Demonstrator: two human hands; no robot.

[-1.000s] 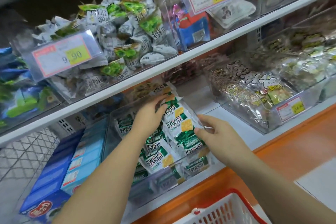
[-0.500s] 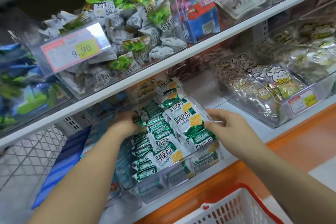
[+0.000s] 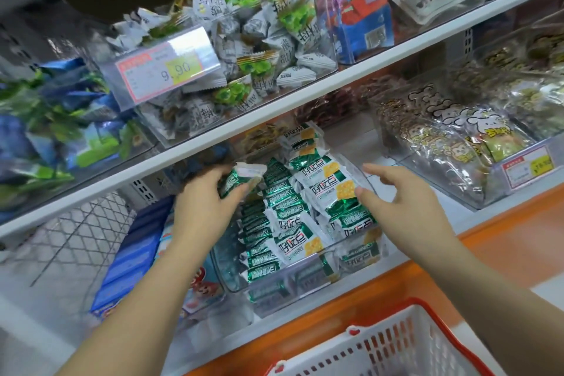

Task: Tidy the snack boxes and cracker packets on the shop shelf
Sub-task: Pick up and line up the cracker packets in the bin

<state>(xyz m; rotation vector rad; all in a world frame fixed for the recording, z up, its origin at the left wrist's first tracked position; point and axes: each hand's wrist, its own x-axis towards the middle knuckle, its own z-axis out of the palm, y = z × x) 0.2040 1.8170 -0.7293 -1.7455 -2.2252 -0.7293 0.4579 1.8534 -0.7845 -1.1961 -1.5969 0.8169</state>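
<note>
Head view, centre of frame: the left hand (image 3: 207, 201) grasps one green-and-white cracker packet (image 3: 244, 178) above the clear bin (image 3: 274, 287) on the lower shelf (image 3: 366, 143). The right hand (image 3: 399, 201) is released, fingers extended, thumb beside the stacked cracker packets (image 3: 332, 189). Blue snack boxes (image 3: 134, 250) lie at lower left.

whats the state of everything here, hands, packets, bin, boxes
left hand, grips one cracker packet over the bin's left row
right hand, open, thumb touching the top packets
top packets, leaning in a loose pile, not in rows
clear bin, full, lower packets standing on edge
blue snack boxes, stacked flat beside the bin
</note>
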